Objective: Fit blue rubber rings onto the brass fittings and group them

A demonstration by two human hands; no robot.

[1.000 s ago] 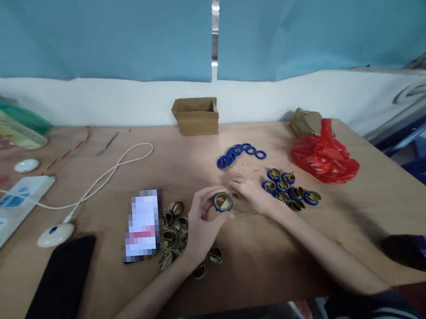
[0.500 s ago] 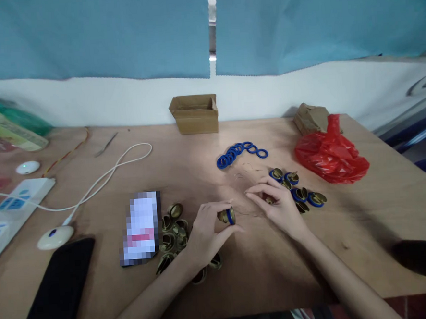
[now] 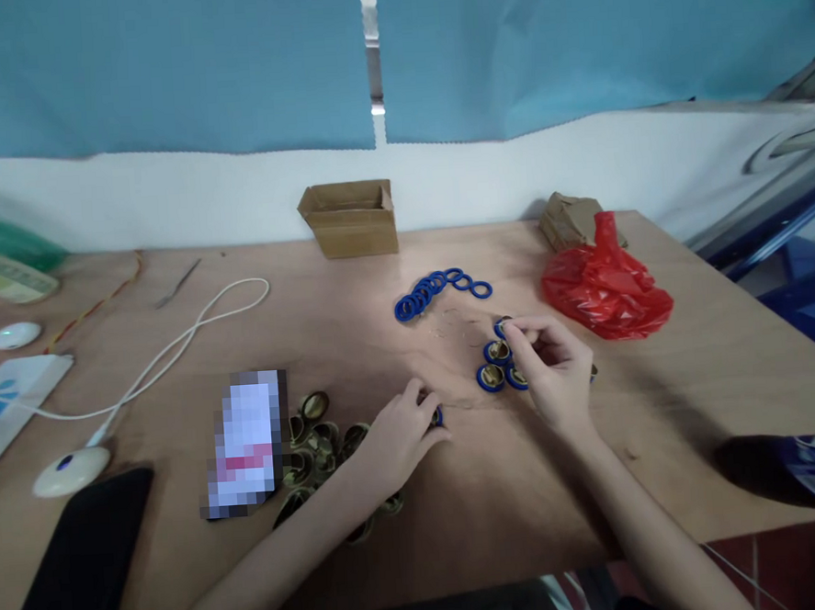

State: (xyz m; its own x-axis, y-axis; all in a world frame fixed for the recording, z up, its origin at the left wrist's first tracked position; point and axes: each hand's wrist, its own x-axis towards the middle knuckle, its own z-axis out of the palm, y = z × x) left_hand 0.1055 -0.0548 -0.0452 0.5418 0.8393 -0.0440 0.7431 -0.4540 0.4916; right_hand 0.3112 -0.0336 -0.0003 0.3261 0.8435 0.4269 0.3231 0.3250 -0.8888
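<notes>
The left hand (image 3: 398, 434), just below the middle of the frame, is closed around a brass cap (image 3: 437, 417) that wears a blue ring. Only the cap's edge peeps out past the fingertips, low over the table (image 3: 461, 504). The right hand (image 3: 556, 369), right of centre, has thumb and forefinger pinched on the top cap (image 3: 503, 326) of a group of ringed caps (image 3: 493, 373). Whether that cap is lifted or resting on the wood cannot be told.

Done well, I judge, this work wants a light pinch on the rim only, so the ring sits evenly all round. Each cap should lie flat beside its fellows rather than on top of them. The left hand's cap is worth turning so its ring can be checked right round.

Around them:
- a heap of bare brass caps (image 3: 315, 430) by the left wrist
- a chain of loose blue rings (image 3: 438, 289) above centre
- a red bag (image 3: 603, 288) and a brown packet (image 3: 568, 220) at upper right
- a cardboard box (image 3: 349, 218) at the back edge
- a phone (image 3: 246, 439) left of the heap
- a white cable (image 3: 175, 342) and a power strip (image 3: 3, 408) at far left

2 things stand in the way: the right palm hides part of the group, and the bare heap crowds the left forearm.
</notes>
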